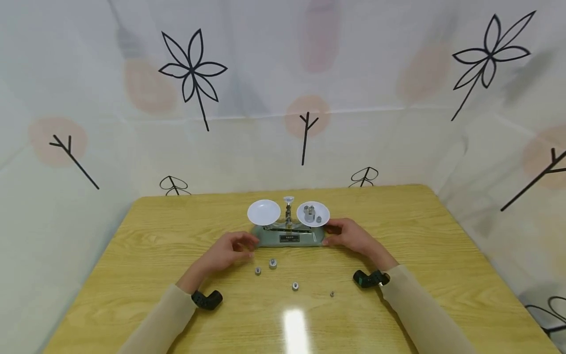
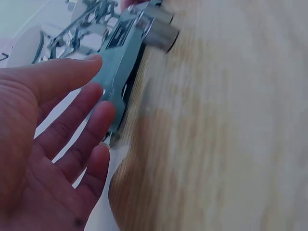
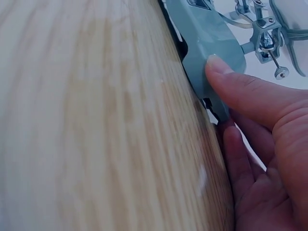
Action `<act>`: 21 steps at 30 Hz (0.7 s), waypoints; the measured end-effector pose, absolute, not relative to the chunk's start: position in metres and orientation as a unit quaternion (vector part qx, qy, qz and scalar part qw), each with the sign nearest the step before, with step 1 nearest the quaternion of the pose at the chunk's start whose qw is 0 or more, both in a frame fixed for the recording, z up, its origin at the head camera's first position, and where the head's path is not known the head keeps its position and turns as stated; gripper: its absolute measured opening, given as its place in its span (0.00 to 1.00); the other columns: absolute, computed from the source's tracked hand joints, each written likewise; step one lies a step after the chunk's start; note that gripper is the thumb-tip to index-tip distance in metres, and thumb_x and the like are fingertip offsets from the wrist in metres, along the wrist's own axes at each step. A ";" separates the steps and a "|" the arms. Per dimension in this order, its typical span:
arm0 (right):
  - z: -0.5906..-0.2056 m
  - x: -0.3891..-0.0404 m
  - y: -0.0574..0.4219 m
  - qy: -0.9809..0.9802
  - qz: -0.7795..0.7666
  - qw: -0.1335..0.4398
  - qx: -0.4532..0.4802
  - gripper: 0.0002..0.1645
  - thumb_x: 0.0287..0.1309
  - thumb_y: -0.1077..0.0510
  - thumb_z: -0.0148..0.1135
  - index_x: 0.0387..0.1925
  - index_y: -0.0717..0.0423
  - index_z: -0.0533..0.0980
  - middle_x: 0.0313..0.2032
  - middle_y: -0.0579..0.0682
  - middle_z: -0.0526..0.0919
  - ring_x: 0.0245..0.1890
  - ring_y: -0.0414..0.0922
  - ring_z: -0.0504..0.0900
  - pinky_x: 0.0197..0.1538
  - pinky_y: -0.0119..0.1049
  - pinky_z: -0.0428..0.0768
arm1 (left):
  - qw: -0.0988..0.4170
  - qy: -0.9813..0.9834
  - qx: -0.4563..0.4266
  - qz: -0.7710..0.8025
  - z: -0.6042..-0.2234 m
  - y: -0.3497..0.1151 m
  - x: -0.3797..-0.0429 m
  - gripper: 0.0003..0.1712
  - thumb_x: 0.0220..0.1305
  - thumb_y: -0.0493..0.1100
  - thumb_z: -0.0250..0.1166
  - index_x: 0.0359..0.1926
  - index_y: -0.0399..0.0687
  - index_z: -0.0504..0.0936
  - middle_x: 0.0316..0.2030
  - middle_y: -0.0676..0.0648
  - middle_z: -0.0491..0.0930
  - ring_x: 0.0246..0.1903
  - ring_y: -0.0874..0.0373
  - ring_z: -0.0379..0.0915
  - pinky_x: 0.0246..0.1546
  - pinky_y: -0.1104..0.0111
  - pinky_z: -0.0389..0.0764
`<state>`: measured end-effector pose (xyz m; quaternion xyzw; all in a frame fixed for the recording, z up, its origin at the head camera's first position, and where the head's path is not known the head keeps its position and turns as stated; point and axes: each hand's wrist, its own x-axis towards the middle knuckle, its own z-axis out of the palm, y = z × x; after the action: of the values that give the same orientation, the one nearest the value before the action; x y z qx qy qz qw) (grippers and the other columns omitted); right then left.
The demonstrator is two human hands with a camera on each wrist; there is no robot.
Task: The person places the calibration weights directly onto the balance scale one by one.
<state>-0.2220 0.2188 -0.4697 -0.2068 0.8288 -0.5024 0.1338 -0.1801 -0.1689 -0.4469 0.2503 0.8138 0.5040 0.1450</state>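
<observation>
Balance scale sits far-ctr on the bench, held at its R end by the R grip: thumb on the near face of the green base, other fingers bent round the end. L grip is loose, fingers apart & slightly bent, holding nothing; fingertips right by the base's L end, contact can't be confirmed.

Above the base: L pan & R pan, both white, w/ the ctr post btwn. R pan carries a cluster of metal wts, plus a small one to the right.

Near side of scale, 4 loose wts on bench: two close together nr the L hand, a bigger one and a smaller one to its left; another nearer, approx. ctr; tiny one further right.

Both wrists have black cams & beige sleeves. Bench is wood-grain w/ bright glare at near ctr; far side, white cloth w/ black plant prints & pinkish spots.
</observation>
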 end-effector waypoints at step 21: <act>-0.477 -0.225 0.220 0.831 -0.508 0.124 -0.191 0.38 0.53 0.60 0.75 0.64 0.66 0.72 0.63 0.63 0.74 0.64 0.59 0.72 0.64 0.51 0.71 | 0.169 0.770 0.314 0.529 -0.474 -0.163 -0.167 0.19 0.60 0.38 0.73 0.52 0.45 0.83 0.48 0.47 0.82 0.49 0.50 0.77 0.52 0.63 0.77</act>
<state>-0.2246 0.2200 -0.4767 -0.1914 0.8307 -0.5078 0.1244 -0.1667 -0.1632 -0.4740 0.3140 0.7702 0.5287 0.1693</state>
